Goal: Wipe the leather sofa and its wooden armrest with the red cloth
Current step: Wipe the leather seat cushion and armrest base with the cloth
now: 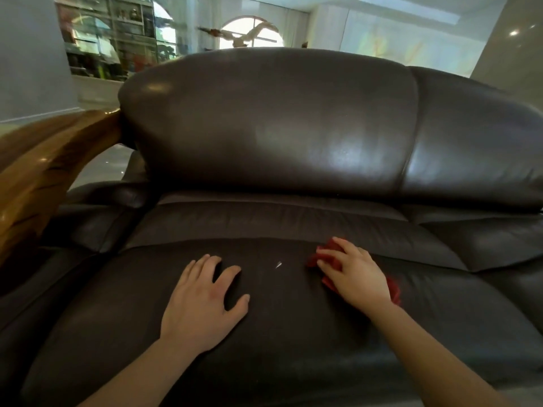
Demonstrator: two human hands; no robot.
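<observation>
2 hands on the seat, 1 red cloth

The right hand presses 1 bunched red cloth onto the leather sofa seat, fingers curled over it. The left hand lies flat, fingers spread, beside it. 1 wooden armrest stands at left.

Window backlight, leather glare, blurred, warped edges

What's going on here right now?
A person is wiping a dark leather sofa. The right hand presses a bunched red cloth onto the seat cushion. The left hand rests flat and empty on the same cushion. A small pale speck lies between them. The wooden armrest at the left is untouched.
</observation>
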